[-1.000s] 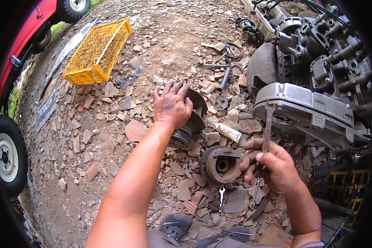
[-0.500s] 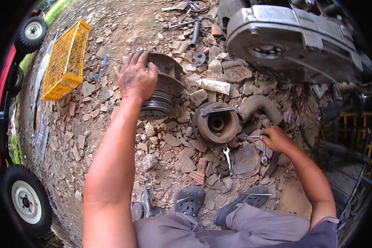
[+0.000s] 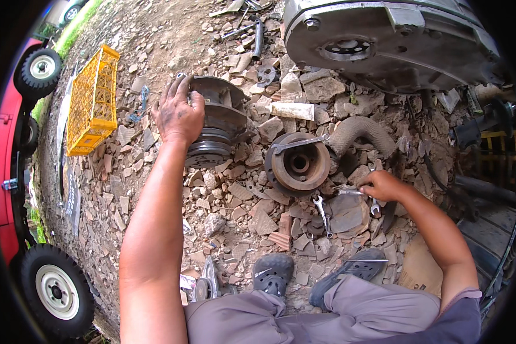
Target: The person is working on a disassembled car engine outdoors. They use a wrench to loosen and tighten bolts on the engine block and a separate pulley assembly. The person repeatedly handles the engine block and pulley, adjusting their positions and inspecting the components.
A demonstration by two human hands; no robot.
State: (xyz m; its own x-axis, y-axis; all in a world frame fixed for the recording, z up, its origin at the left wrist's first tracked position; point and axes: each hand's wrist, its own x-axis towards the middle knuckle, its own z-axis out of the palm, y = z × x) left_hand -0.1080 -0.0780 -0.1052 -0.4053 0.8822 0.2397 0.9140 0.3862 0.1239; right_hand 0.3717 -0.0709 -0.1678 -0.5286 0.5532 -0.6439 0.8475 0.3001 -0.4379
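Observation:
My left hand (image 3: 179,117) grips the left edge of a dark metal assembly (image 3: 219,93) with plates above and a grooved pulley (image 3: 210,146) below. Its fingers curl over the upper plate. Low on the right, my right hand (image 3: 379,186) pinches a wrench (image 3: 350,192) just above the rubble. Between my hands lies a rusty round pulley (image 3: 278,166) with a hollow hub, and another wrench (image 3: 301,143) rests across its top. An open-ended wrench (image 3: 322,215) lies below it. One more wrench (image 3: 375,207) is just under my right hand.
A large metal engine casing (image 3: 384,51) fills the upper right. A curved ribbed hose (image 3: 362,135) and a white tube (image 3: 292,110) lie on broken tile and stone. A yellow crate (image 3: 93,100) stands left, near a red vehicle (image 3: 6,172). Flat cardboard (image 3: 421,266) lies by my right leg.
The view has shifted slightly. My left hand keeps its grip on the metal assembly. My right hand stays low beside the rusty pulley, and its wrench has changed angle a little.

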